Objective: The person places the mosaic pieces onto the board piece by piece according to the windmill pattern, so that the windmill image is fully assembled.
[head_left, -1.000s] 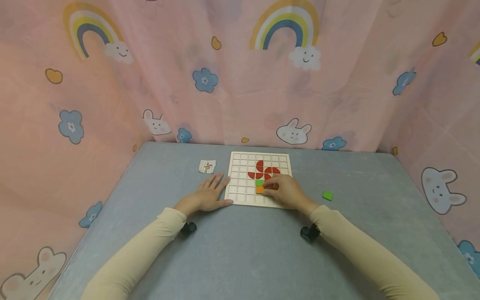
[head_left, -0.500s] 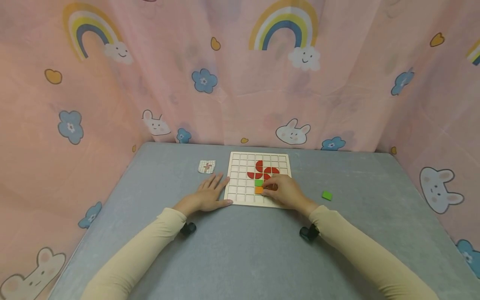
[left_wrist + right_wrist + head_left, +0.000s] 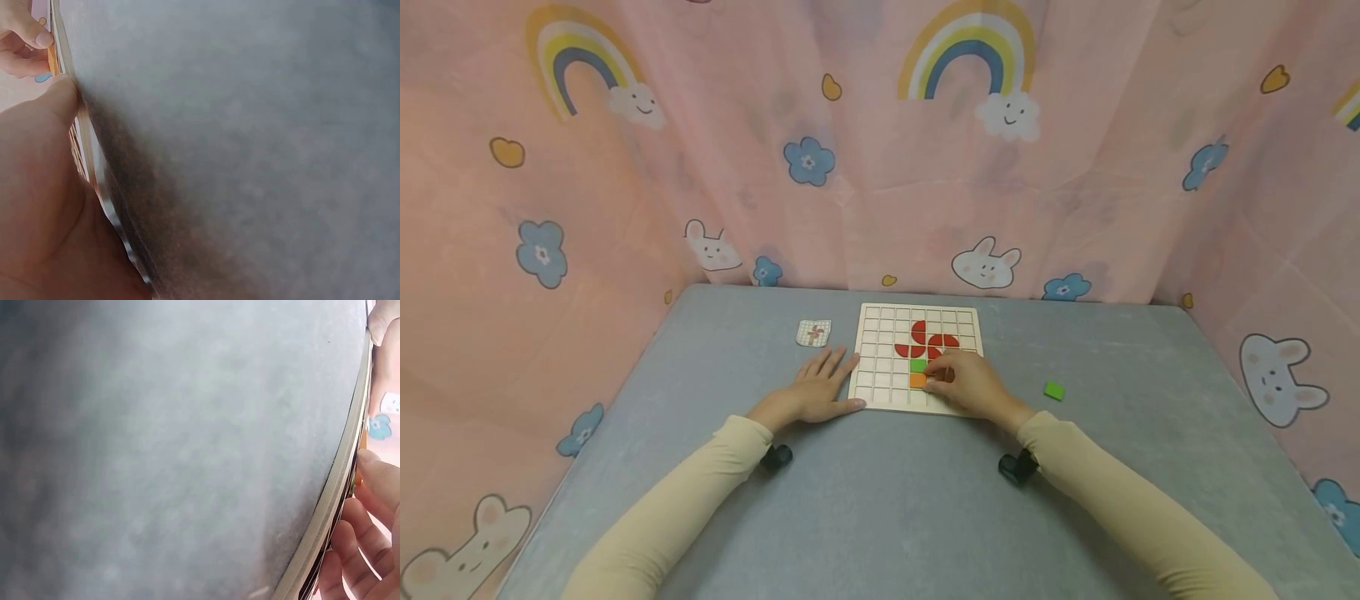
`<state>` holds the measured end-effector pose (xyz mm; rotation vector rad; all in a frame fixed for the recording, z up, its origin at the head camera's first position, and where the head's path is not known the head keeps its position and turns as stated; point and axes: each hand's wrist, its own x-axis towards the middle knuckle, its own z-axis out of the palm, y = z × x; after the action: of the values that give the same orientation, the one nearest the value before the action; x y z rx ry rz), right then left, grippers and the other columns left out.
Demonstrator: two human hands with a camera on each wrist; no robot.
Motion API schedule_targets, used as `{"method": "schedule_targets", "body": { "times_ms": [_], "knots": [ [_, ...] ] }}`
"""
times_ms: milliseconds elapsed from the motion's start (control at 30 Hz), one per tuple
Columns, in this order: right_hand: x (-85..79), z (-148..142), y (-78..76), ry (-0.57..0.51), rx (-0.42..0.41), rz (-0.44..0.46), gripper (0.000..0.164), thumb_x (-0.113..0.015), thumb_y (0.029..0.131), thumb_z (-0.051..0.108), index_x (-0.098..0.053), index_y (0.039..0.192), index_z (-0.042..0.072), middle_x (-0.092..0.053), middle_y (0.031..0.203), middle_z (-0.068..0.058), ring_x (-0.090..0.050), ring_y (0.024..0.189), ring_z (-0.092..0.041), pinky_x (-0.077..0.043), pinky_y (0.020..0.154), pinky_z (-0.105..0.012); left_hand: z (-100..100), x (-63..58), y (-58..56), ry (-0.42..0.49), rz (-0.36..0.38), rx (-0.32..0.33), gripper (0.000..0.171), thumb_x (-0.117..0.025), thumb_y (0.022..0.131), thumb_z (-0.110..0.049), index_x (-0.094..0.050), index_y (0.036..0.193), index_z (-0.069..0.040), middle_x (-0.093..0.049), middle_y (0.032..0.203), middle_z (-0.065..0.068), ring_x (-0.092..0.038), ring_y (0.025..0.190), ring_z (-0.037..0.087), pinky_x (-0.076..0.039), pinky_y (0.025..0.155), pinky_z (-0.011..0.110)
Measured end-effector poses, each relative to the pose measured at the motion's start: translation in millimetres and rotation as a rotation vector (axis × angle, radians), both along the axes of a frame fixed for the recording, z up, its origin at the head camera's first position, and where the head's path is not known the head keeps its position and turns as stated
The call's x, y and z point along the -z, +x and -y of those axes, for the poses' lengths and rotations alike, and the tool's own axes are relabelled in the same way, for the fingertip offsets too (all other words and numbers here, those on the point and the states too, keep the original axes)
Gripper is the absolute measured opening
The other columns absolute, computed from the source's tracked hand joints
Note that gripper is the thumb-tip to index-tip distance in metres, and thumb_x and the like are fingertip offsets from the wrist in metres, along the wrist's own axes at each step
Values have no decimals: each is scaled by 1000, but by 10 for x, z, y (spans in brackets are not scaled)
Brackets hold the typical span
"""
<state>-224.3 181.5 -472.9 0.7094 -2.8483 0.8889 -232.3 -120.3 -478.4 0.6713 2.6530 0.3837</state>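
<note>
A pale wooden grid board (image 3: 875,367) lies on the table. Red curved pieces (image 3: 919,333) form a pinwheel in its cells, and a green square tile (image 3: 918,365) sits below them. Just under that is an orange square tile (image 3: 917,381). My right hand (image 3: 973,382) is over the board's lower right, thumb and index finger pinching the orange tile at its right edge; its palm hides several cells. My left hand (image 3: 816,392) lies flat with fingers spread, thumb and fingertips touching the board's left edge. In the right wrist view, the right thumb (image 3: 367,457) meets the orange tile.
A small card (image 3: 814,332) printed with a pinwheel pattern on a grid lies left of the board. One loose green tile (image 3: 1055,391) is on the grey table (image 3: 880,500) to the right. A pink patterned curtain (image 3: 880,192) surrounds the table.
</note>
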Motion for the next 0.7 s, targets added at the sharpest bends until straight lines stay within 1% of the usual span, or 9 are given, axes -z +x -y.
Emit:
{"method": "schedule_targets", "body": {
  "times_ms": [333, 400, 533, 700],
  "knots": [
    [0, -2, 7, -7, 9, 9, 19, -87, 90, 18, -83, 105, 6, -71, 87, 0, -57, 78, -13, -46, 72, -31, 11, 97, -58, -3, -14, 0, 91, -51, 108, -59, -3, 173, -16, 6, 179, 15, 10, 164, 39, -1, 130, 60],
    [-2, 2, 9, -6, 13, 8, 20, -87, 90, 18, -83, 105, 6, -70, 87, 0, -56, 78, -13, -46, 72, -31, 12, 104, -65, -13, -15, 0, 91, -51, 107, -59, -2, 173, -17, 7, 179, 14, 10, 164, 38, -1, 130, 60],
    [-6, 6, 12, -4, 16, 6, 20, -88, 89, 18, -83, 105, 6, -70, 87, 0, -56, 79, -14, -46, 72, -32, 20, 105, -66, -5, -20, 2, 91, -52, 108, -57, -4, 173, -15, 6, 178, 16, 8, 164, 40, -2, 130, 61],
    [-8, 6, 16, -6, 16, 7, 20, -88, 89, 18, -83, 103, 6, -70, 87, 0, -57, 79, -14, -46, 73, -32, 21, 116, -64, -20, -26, 6, 91, -50, 108, -60, -3, 173, -17, 7, 179, 15, 8, 164, 39, -2, 130, 60]
  ]
}}
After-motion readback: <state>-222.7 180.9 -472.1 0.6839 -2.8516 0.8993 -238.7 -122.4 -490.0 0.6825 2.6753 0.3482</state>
